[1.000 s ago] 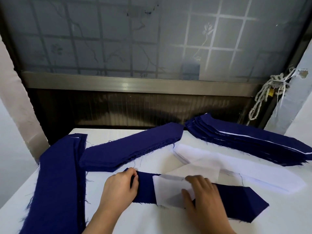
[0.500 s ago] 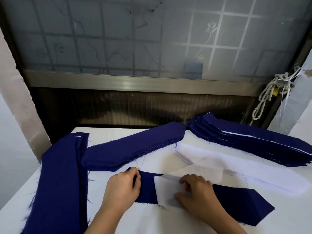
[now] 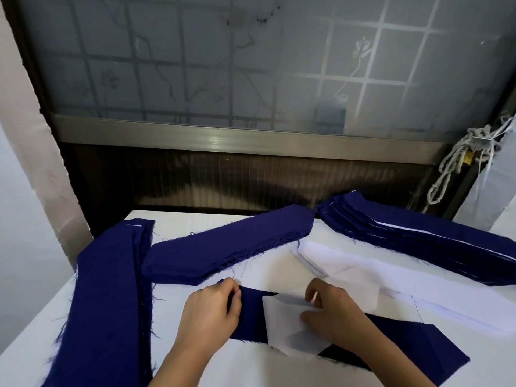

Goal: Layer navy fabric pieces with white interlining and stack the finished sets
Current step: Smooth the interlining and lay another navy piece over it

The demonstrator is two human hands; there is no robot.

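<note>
In the head view, the step in hand looked like the layering itself: a single white interlining piece (image 3: 282, 321) was being set onto a long navy fabric strip with a pointed end (image 3: 413, 346), which lay flat across the near part of the white table (image 3: 178, 223).

The left hand (image 3: 212, 312) sat at the strip's left end, fingers curled over the edge and apparently pinching it to hold it down. The right hand (image 3: 333, 317) rested on the middle of the strip, fingers and thumb curled and pinching the interlining piece, which lay skewed, its near corner hanging past the strip's front edge.

The next move probably called for squaring the white piece to the navy outline and smoothing it flat, while the left hand anchored the cloth.

Just beyond the right hand lay the loose pile of white interlining (image 3: 349, 265). Behind that, at far right, was the stack of finished navy-and-white sets (image 3: 418, 238), well apart from both hands. A diagonal stack of plain navy strips (image 3: 229, 250) lay just beyond the left hand, and a second navy stack (image 3: 109, 303) ran along the table's left edge.
</note>
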